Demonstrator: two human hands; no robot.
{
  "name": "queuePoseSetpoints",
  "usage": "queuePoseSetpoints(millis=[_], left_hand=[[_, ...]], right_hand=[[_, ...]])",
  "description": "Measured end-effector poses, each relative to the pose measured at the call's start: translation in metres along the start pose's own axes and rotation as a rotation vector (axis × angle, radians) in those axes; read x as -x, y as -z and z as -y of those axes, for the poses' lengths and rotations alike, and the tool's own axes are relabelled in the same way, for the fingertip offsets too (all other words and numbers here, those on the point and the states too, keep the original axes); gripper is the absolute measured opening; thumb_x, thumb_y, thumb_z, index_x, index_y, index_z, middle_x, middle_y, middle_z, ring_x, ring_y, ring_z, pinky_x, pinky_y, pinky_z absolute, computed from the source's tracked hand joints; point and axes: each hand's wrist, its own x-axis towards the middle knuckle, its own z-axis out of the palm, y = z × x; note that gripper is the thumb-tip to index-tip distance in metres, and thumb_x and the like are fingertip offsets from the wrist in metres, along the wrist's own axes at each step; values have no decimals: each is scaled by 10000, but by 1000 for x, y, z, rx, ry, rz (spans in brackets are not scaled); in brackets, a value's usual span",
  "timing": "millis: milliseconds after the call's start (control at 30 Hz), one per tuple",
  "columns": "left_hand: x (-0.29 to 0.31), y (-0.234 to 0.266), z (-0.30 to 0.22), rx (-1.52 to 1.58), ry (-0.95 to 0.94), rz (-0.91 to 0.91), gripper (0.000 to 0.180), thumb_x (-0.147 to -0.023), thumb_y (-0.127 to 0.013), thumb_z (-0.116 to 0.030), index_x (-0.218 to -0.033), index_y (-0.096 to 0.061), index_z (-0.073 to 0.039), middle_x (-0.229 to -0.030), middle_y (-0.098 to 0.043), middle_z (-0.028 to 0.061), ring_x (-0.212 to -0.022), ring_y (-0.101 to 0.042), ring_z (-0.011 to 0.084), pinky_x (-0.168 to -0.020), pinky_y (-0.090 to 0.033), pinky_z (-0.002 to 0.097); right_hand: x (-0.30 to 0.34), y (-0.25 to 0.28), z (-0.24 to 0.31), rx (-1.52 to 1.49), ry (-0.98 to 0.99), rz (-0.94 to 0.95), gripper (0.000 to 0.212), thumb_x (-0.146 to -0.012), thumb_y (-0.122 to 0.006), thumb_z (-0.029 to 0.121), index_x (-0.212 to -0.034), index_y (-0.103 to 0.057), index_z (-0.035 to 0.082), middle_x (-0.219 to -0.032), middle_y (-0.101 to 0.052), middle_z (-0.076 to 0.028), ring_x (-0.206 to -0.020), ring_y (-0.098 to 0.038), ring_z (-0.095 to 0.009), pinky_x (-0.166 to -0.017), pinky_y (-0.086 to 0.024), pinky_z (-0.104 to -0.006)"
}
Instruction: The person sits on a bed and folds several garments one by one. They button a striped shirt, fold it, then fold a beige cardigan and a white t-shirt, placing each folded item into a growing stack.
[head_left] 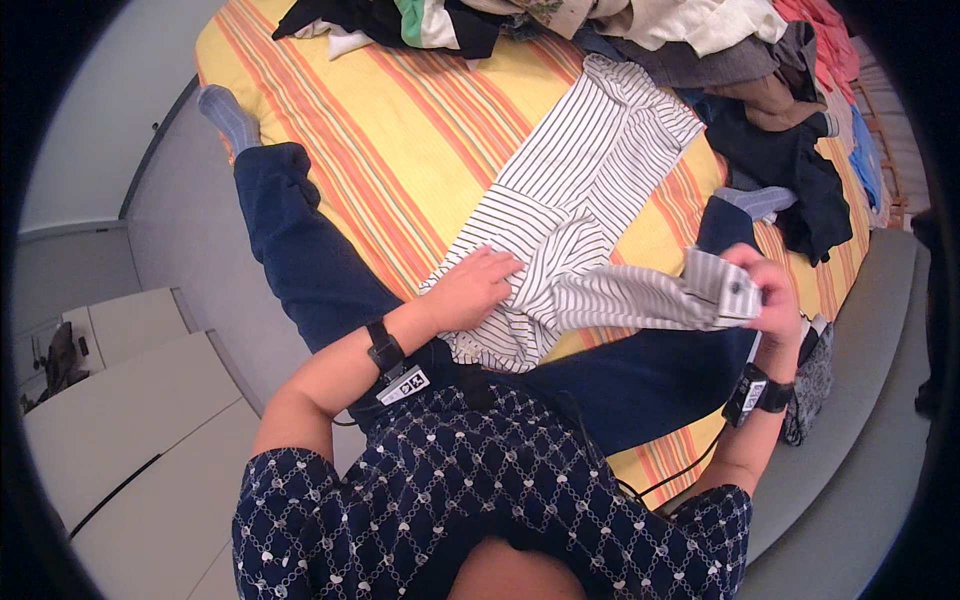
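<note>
A big bed fills the middle, with a soft sheet striped yellow and orange. A messy pile of clothes sits at twelve o'clock. A thin white shirt with dark stripes lies spread flat on the bed, from the middle toward one o'clock. The left hand presses flat on the shirt, fingers loose and open. At three o'clock, the right hand lifts a sleeve, its fingers pinching the cuff. The floor at eight o'clock is pale and smooth.
</note>
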Motion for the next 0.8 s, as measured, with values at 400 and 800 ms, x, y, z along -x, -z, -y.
queuePoseSetpoints(millis=[400, 800], left_hand=[[3, -22, -5, 360, 24, 84, 131, -662, -590, -25, -772, -522, -10, -1294, -459, 200, -1148, -470, 351, -932, -423, 381], [24, -37, 17, 1326, 802, -67, 126, -736, -600, -2, -831, -535, -52, -714, -507, -62, -636, -465, 28, -553, -379, 207]], right_hand=[[-2, 23, 32, -336, 394, -364, 433, -854, -572, 294, -1189, -501, 28, -1402, -321, -267, -1252, -416, -332, -1047, -333, -429], [-266, 78, -94, -86, -222, -920, 324, -711, -762, 190, -955, -630, 23, -824, -640, -57, -633, -574, -150, -526, -449, -238]])
